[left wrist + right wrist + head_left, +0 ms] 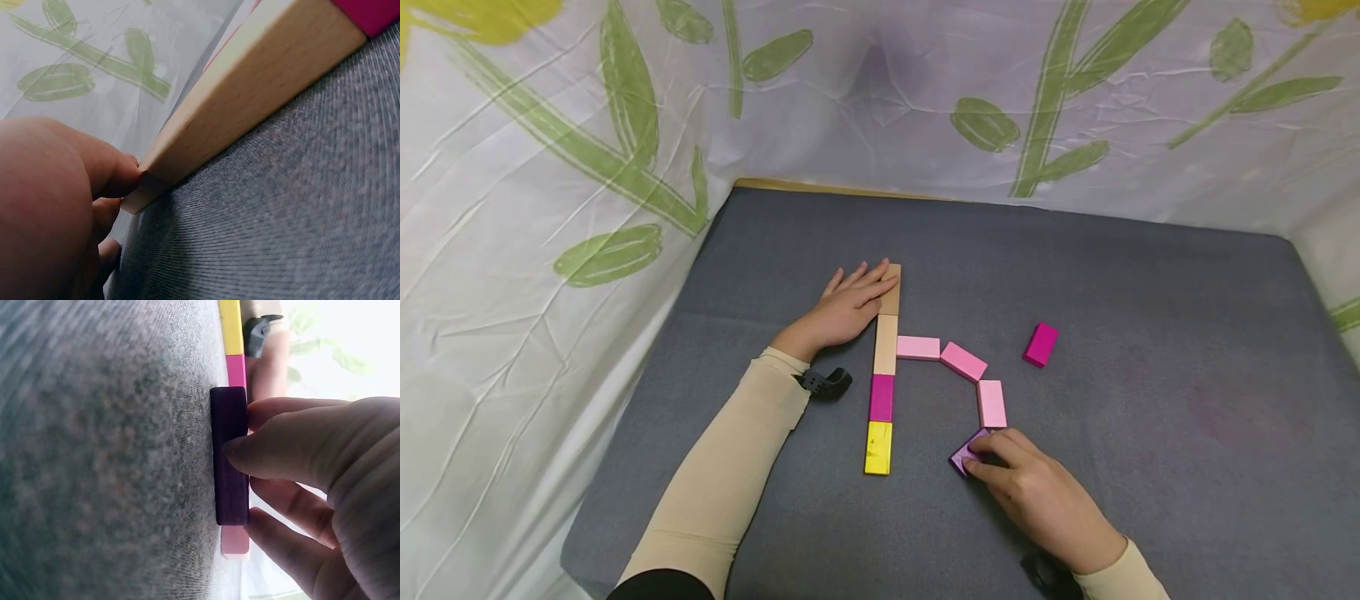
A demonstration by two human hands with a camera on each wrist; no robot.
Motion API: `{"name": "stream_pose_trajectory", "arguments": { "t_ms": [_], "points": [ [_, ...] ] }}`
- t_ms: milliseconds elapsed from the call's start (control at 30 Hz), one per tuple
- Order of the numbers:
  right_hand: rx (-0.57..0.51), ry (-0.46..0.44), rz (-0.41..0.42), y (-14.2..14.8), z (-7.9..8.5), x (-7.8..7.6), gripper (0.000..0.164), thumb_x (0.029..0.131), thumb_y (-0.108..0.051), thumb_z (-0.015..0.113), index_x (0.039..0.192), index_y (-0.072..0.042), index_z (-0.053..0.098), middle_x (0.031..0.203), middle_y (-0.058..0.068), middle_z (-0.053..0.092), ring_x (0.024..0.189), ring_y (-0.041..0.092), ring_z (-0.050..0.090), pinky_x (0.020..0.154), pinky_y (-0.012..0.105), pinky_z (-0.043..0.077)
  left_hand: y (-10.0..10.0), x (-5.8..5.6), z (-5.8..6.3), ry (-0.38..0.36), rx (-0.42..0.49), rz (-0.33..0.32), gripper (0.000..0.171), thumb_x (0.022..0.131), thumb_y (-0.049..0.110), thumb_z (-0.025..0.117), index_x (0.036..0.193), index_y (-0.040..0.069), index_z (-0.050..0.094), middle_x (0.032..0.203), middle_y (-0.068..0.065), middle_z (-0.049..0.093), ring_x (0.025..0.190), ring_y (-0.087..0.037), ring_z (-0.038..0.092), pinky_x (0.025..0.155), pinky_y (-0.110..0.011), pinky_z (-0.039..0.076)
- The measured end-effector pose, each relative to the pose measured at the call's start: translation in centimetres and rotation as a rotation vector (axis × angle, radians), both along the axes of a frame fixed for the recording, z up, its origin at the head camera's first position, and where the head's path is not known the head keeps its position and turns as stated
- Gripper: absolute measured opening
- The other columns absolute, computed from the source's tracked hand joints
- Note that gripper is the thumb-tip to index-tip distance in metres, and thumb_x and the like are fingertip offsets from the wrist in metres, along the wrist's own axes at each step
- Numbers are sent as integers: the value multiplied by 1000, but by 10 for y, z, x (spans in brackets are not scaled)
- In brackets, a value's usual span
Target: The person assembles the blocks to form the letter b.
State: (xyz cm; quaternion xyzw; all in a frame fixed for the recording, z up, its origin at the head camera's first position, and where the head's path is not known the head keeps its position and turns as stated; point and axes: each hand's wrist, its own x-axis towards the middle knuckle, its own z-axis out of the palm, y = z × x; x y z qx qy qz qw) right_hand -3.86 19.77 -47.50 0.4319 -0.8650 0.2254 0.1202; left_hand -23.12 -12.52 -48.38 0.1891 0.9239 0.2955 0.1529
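Purple block (960,457) pinched at far-left of right hand (1037,496); left hand (845,310) outstretched, straight fingers touching far wooden block (892,298).

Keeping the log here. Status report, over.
Left hand on far wooden block. Right hand pinching purple block near a pink block. Loose magenta block farther off, apparently clear of both hands.

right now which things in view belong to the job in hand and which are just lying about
Seemingly in the job:
left hand
right hand
purple block
pink blocks
wooden blocks
lined-up magenta block
yellow block

Seemingly just lying about:
loose magenta block, possibly spare
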Motion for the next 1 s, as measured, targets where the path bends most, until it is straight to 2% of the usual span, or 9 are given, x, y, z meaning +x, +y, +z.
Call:
{"name": "stream_pose_trajectory", "arguments": {
  "t_ms": [233,400,567,633,700,800,867,1000],
  "points": [
    [22,-29,-6,1,6,0,58,113,-30,29,108,-10,83,114,3,69,106,19,65,86,31,59,2,-1,4,4,3,-5,52,115,31,34,167,27,31,176,8,11,164,-23,3,129,-47,-12],
    [-34,-8,-33,6,15,-6,48,112,-30,40,106,-6,82,112,4,70,99,18,66,83,34,57,3,-3,6,8,-1,-8,52,115,31,35,167,27,31,176,8,11,164,-22,3,129,-47,-13],
    [-50,12,-145,19,26,-21,51,112,-38,42,105,-6,83,104,2,70,92,17,65,77,36,55,3,-4,6,9,0,-9,52,115,31,34,167,26,31,176,8,11,164,-23,3,129,-47,-13],
    [-57,18,-181,24,30,-28,48,111,-36,46,104,-6,83,102,3,70,91,17,65,74,36,55,2,-3,6,6,2,-8,52,115,31,35,167,26,31,176,8,11,164,-23,3,129,-47,-12],
    [-64,26,-213,28,33,-35,32,105,-28,60,102,-5,82,101,3,71,89,17,65,71,36,54,1,-3,6,4,4,-8,52,115,31,35,167,26,31,176,8,11,164,-23,3,129,-47,-12],
    [-59,25,-269,33,34,-44,13,91,-12,78,100,-4,82,100,4,72,87,19,65,68,38,55,1,-3,5,1,9,-7,52,115,30,35,167,26,31,176,7,12,164,-23,3,129,-48,-12],
    [-40,8,-322,36,36,-50,17,82,-4,82,99,-5,82,100,5,72,86,20,67,68,41,57,0,-2,4,1,10,-8,52,115,30,35,167,26,31,176,7,12,164,-24,3,129,-48,-12],
    [-5,-65,-443,39,36,-61,15,83,-5,84,98,-3,81,97,8,73,82,24,69,67,47,58,-1,1,2,-4,14,-9,53,115,29,36,167,25,31,176,6,13,164,-26,4,129,-49,-12]
  ]
}}
